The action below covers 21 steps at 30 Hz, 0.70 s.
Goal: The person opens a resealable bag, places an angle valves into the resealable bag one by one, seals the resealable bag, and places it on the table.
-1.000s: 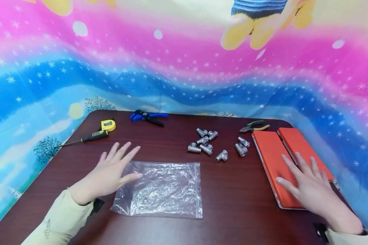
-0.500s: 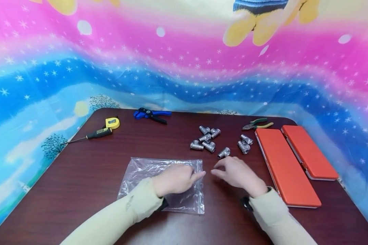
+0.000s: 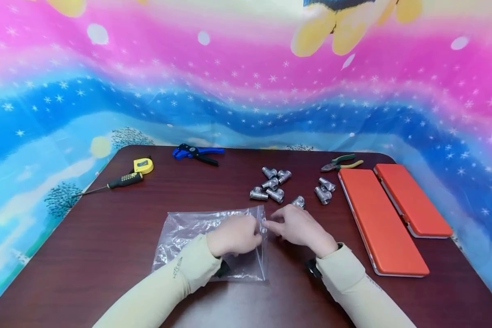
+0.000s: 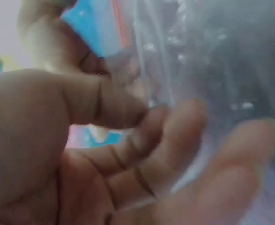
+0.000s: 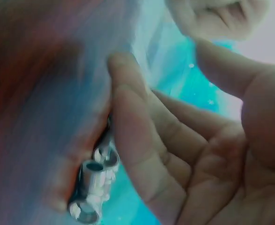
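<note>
Head view bright, even, sharp; edges bowed by wide lens, soft glare on table (image 3: 106,228). Both wrist views blurred, out of focus.

Dark brown wooden table (image 3: 106,237) is backed by a draped pink-and-blue starry cloth (image 3: 246,91); scene is evenly lit
</note>
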### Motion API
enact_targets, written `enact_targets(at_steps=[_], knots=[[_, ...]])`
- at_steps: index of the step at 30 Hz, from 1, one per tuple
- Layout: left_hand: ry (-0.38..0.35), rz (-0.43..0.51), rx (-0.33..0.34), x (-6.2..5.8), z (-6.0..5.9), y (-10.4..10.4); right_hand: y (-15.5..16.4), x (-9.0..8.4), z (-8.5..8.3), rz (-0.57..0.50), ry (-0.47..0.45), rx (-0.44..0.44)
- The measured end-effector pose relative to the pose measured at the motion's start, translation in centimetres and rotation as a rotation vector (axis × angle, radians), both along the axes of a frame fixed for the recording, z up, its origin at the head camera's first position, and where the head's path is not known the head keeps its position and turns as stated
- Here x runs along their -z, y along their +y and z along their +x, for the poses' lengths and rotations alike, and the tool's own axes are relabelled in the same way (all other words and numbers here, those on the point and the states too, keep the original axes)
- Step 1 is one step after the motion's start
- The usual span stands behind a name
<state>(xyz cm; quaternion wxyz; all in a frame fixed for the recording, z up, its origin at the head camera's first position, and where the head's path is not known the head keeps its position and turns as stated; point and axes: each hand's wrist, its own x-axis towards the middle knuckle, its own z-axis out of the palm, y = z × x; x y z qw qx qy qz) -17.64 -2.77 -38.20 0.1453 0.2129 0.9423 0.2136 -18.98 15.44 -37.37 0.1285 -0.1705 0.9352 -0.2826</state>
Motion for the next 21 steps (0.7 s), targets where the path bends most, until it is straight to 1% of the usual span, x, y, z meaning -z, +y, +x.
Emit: enact_targets(at_steps=[2, 4, 6, 9, 12, 15, 17, 18, 21], knots=[[0.028, 0.095, 0.000, -0.9, -0.3, -0.6, -0.3, 0.0, 0.0, -0.129, -0.036, 0.003], [0.082, 0.165, 0.004, -1.9, -0.3, -1.1, -0.5, -0.1, 0.0, -0.273, -0.065, -0.002], [0.157, 0.198, 0.005, -2.9, -0.3, -1.5, -0.7, -0.2, 0.2, -0.395, -0.088, -0.016], [0.248, 0.218, -0.011, -4.0, 0.2, -1.9, -0.8, -0.8, 0.7, -0.489, -0.090, -0.037], [0.296, 0.256, -0.012, -4.8, 0.9, -1.9, -1.0, -1.1, 1.3, -0.493, -0.078, -0.052], [0.344, 0.289, 0.019, -5.3, 1.7, -1.7, -1.5, -1.0, 1.6, -0.455, -0.018, -0.061], [0.369, 0.298, 0.033, -5.4, 2.2, -1.5, -1.9, -0.7, 1.7, -0.435, 0.055, -0.065], [0.381, 0.298, 0.033, -5.4, 2.4, -1.4, -2.2, -0.6, 1.8, -0.423, 0.107, -0.069], [0.388, 0.299, -0.007, -5.2, 2.9, -1.1, -2.7, -0.3, 2.2, -0.398, 0.273, -0.072]])
